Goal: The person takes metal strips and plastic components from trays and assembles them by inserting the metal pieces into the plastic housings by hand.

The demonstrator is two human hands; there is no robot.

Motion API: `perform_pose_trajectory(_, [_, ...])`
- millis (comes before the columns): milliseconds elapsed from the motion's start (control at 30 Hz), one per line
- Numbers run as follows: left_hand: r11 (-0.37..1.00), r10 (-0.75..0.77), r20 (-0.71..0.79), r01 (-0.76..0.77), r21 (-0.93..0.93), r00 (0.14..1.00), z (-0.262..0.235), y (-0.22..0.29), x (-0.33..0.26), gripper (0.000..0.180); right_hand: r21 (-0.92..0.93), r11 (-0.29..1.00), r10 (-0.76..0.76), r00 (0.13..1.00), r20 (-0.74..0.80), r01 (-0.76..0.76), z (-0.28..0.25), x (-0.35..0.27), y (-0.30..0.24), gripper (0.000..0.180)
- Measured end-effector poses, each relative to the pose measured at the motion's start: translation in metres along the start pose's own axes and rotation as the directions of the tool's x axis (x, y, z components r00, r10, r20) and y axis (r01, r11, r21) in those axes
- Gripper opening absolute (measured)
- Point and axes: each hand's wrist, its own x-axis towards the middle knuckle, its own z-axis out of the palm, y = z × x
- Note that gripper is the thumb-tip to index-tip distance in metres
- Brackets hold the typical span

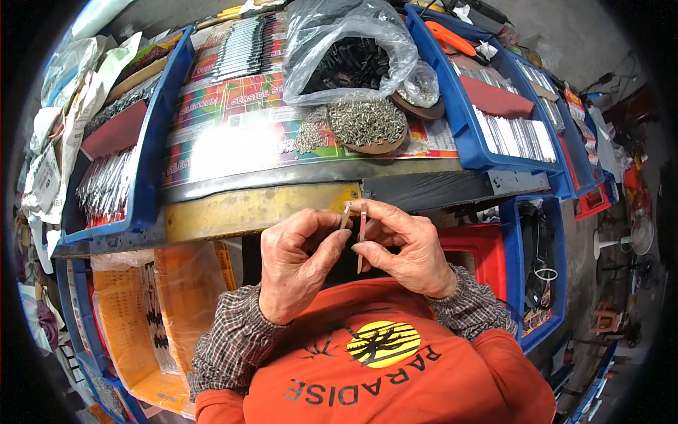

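In front of my chest, at the bench's near edge, both hands are raised close together. My left hand point(296, 261) pinches a small thin metal piece point(346, 215) between thumb and forefinger; its exact kind is too small to make out. My right hand point(409, 251) grips a narrow flat metal strip point(362, 233), held upright next to that piece. The two parts stand side by side with a slight gap. Past my hands, a heap of small metal pins point(364, 121) lies on a round brown board, with a smaller heap of pins point(308, 136) to its left.
A clear plastic bag point(300, 53) of black parts sits at the back. Blue crates point(166, 106) of metal strips flank the bench left and right. Several strips point(241, 48) lie in a row at the back left. Below are an orange crate point(120, 304) and another blue crate point(558, 283).
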Motion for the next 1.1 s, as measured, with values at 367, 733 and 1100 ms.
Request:
perform_pose_trajectory(367, [0.989,-0.07,0.045,0.075,-0.126,0.997,0.0,0.002,-0.001,0.009,-0.007,1.0,-0.003,1.0,0.007,0.003,0.003,0.0,0.005,0.048])
perform_pose_trajectory(733, [0.914,-0.127,0.118,0.162,-0.371,0.985,-0.002,-0.003,-0.006,0.012,-0.004,1.0,-0.017,1.0,-0.004,0.017,0.011,-0.003,0.009,0.048])
perform_pose_trajectory(1100, [0.875,-0.149,0.139,0.196,-0.442,0.979,-0.001,-0.011,-0.006,0.011,-0.018,1.0,0.001,1.0,-0.001,-0.001,0.012,-0.003,0.01,0.045])
